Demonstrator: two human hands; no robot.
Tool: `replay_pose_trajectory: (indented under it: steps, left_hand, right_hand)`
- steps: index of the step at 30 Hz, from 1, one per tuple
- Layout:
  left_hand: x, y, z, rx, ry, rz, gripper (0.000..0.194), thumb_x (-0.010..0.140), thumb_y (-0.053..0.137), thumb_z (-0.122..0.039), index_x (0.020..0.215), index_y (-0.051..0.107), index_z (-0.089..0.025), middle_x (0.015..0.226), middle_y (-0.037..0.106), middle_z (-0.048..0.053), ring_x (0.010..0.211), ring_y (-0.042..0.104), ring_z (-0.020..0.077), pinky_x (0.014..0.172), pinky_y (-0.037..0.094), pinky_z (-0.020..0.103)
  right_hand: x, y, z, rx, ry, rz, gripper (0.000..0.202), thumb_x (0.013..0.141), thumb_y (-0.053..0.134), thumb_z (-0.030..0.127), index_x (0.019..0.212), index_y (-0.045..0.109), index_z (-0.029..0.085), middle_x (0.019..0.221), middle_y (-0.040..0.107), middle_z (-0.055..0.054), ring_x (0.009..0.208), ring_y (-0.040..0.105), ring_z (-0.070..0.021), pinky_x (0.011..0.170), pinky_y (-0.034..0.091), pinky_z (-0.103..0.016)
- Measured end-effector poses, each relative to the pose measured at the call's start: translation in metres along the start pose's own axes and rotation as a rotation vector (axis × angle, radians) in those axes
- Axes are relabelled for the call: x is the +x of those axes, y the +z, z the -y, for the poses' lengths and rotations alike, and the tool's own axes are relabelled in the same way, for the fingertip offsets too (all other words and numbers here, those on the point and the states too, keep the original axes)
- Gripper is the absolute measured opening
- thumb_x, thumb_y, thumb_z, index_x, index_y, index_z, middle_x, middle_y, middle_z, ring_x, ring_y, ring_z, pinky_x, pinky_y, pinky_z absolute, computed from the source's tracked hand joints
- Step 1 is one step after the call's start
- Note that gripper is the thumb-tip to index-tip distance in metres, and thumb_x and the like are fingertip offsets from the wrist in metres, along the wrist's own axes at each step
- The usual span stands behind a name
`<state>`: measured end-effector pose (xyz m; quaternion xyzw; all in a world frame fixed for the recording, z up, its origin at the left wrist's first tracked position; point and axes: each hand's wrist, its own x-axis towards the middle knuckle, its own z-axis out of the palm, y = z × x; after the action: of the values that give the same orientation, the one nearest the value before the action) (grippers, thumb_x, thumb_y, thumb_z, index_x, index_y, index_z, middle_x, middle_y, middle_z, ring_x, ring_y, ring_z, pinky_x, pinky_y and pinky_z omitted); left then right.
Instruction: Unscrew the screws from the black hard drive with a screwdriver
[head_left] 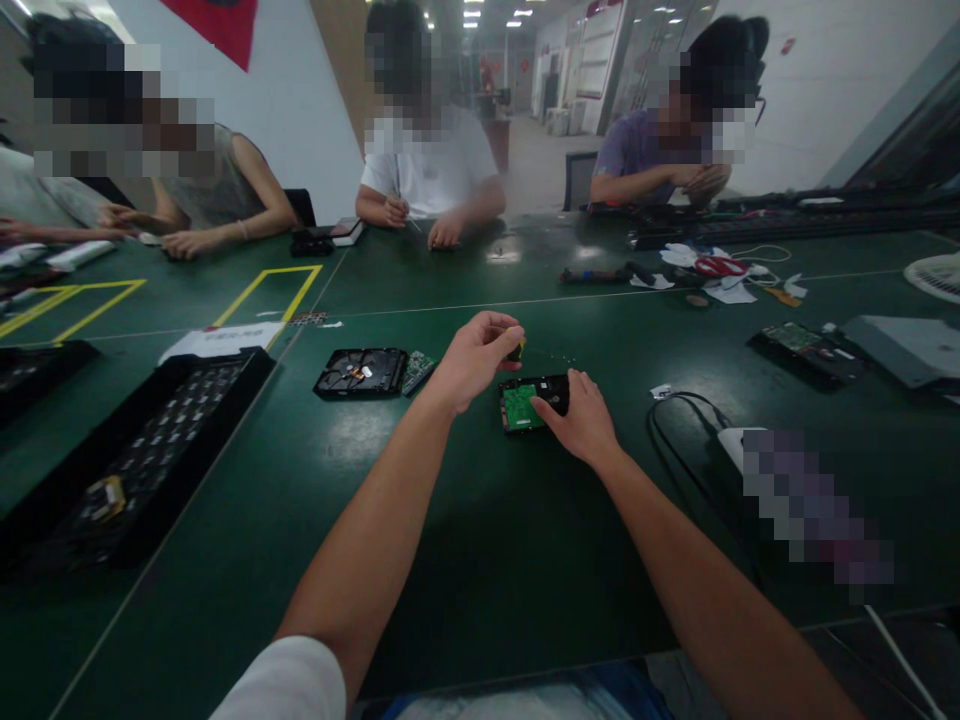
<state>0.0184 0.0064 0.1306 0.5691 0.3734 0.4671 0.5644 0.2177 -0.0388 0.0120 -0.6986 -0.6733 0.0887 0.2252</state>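
Observation:
A hard drive [520, 408] with a green circuit board lies on the dark green table in front of me. My right hand [581, 415] rests on its right side, thumb and fingers spread over the black casing and gripping its edges. Just above the drive's left end, my left hand [484, 355] is closed around a small black and yellow tool [517, 350], mostly hidden by the fingers. Left of that hand lie another black drive [361, 372] and a loose circuit board [418, 372].
A long black tray [238, 385] stands at the left. Small bits [562, 358] lie behind the drive. At the right are a cable [675, 395], another drive [802, 352] and a grey box [907, 345]. Several people sit across the table [480, 560].

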Motion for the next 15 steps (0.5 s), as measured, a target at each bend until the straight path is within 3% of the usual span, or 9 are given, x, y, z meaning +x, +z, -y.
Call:
replay_pose_trajectory:
  steps: [3, 11, 15]
  left_hand:
    - [0.0, 0.0009, -0.0001, -0.043, -0.009, 0.021, 0.014, 0.094, 0.066, -0.029, 0.102, 0.062, -0.018, 0.101, 0.07, 0.008, 0.096, 0.066, 0.0187, 0.077, 0.061, 0.032]
    - [0.0014, -0.0017, 0.0019, -0.04, 0.014, 0.019, 0.019, 0.094, 0.063, -0.028, 0.103, 0.075, -0.018, 0.111, 0.067, 0.009, 0.092, 0.063, 0.017, 0.071, 0.061, 0.028]
    - [0.0009, -0.0021, 0.0012, -0.1, 0.0, 0.051, 0.019, 0.094, 0.061, -0.027, 0.107, 0.074, -0.019, 0.106, 0.069, 0.008, 0.093, 0.065, 0.0173, 0.076, 0.062, 0.03]
  right_hand:
    - [0.0004, 0.0006, -0.0015, -0.001, -0.005, 0.003, 0.099, 0.095, 0.043, 0.076, 0.16, 0.033, 0.002, 0.164, 0.039, -0.024, 0.156, 0.031, -0.0381, 0.126, 0.027, -0.054]
    - [-0.0005, 0.001, -0.0043, -0.001, -0.024, 0.014, 0.099, 0.096, 0.042, 0.075, 0.16, 0.033, 0.0, 0.163, 0.04, -0.025, 0.156, 0.03, -0.0379, 0.127, 0.024, -0.054]
    - [0.0, 0.0018, -0.0071, 0.007, -0.037, 0.009, 0.088, 0.102, 0.032, 0.067, 0.159, 0.035, 0.0, 0.163, 0.04, -0.024, 0.156, 0.031, -0.0358, 0.127, 0.024, -0.053]
